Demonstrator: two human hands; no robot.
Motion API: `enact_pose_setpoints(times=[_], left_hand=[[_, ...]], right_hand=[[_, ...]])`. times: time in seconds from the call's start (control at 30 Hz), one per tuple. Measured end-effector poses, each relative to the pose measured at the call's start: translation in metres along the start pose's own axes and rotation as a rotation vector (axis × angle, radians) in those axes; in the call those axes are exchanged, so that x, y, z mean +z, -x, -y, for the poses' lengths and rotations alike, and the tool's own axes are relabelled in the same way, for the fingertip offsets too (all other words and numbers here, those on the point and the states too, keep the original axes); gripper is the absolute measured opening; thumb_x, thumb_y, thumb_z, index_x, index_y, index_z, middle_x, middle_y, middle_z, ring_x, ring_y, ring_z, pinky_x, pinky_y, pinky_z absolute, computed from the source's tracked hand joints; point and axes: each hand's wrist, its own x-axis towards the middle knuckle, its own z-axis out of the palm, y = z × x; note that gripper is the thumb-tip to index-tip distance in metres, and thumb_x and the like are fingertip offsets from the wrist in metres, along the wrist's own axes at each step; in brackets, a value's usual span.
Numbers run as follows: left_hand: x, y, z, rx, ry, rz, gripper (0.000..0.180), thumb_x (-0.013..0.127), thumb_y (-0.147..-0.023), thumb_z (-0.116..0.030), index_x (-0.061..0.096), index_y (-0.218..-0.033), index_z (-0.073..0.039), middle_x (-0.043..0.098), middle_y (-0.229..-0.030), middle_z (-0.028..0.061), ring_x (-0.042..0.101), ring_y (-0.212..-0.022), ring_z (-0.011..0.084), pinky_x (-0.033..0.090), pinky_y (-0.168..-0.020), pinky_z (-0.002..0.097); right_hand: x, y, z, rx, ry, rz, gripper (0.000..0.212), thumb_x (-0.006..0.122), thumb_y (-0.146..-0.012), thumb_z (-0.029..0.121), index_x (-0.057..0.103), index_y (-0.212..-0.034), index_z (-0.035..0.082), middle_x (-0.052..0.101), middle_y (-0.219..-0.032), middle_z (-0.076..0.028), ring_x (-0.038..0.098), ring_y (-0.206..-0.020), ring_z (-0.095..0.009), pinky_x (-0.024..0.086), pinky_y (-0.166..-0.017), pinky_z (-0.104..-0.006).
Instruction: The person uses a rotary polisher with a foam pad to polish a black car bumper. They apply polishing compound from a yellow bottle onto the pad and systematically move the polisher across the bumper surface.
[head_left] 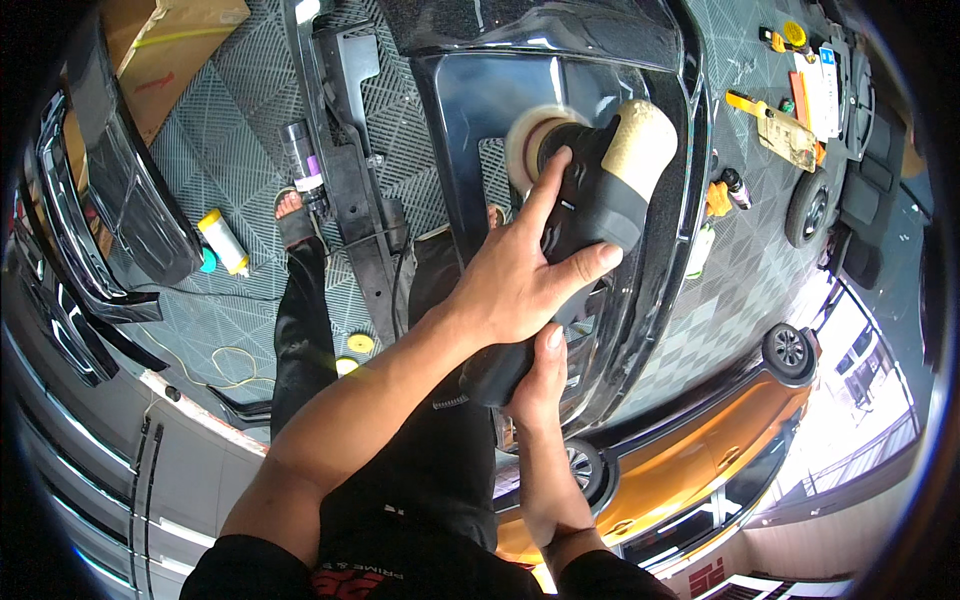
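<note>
A black power polisher (598,215) is held in both my hands over a glossy black car body panel (470,95). Its round, pale pad (522,150) is smeared by motion and lies against the panel, as far as I can tell. My left hand (520,270) grips the polisher's body near the head, index finger stretched along it and thumb across the near side. Lower down, my right hand (540,375) wraps round the black handle (495,375), with its thumb showing and its other fingers mostly hidden. A cream-coloured cover (640,145) sits on the polisher's far end.
Black trim parts (350,180) and a dark bottle (298,155) stand left of the panel. Farther left are a yellow-and-white bottle (223,242), more bumpers (130,160) and a cardboard box (180,40). A loose wheel (808,208) and an orange car (690,450) are on the right.
</note>
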Motion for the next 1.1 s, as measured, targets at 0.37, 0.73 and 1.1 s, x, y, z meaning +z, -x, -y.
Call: enact_pose_setpoints(times=[0.37, 0.73, 1.1], left_hand=[[-0.01, -0.028, -0.019, 0.05, -0.041, -0.093, 0.111, 0.066, -0.094, -0.068, 0.018, -0.165, 0.002, 0.069, -0.123, 0.0353, 0.07, -0.115, 0.0488, 0.054, -0.102, 0.0464], [-0.006, -0.041, -0.031, -0.06, -0.023, -0.058, 0.115, 0.069, -0.089, -0.072, 0.023, -0.166, 0.0, 0.053, -0.15, 0.0339, 0.053, -0.141, 0.0443, 0.041, -0.117, 0.0447], [-0.005, -0.052, -0.029, 0.029, -0.098, -0.098, 0.109, 0.067, -0.093, -0.064, 0.018, -0.164, 0.003, 0.064, -0.128, 0.0399, 0.066, -0.12, 0.0505, 0.052, -0.106, 0.0453]], right_hand=[[0.011, -0.023, 0.036, 0.042, -0.221, 0.16, 0.068, 0.068, -0.096, 0.05, 0.054, -0.136, -0.003, 0.072, -0.105, -0.019, 0.074, -0.086, -0.028, 0.061, -0.078, -0.0383], [0.004, -0.033, 0.039, 0.013, -0.213, 0.169, 0.065, 0.061, -0.103, 0.05, 0.056, -0.139, -0.004, 0.071, -0.121, -0.02, 0.072, -0.105, -0.029, 0.058, -0.094, -0.0413], [0.012, -0.039, 0.049, -0.035, -0.252, 0.181, 0.062, 0.061, -0.104, 0.048, 0.055, -0.138, -0.003, 0.071, -0.118, -0.02, 0.074, -0.098, -0.029, 0.061, -0.087, -0.0394]])
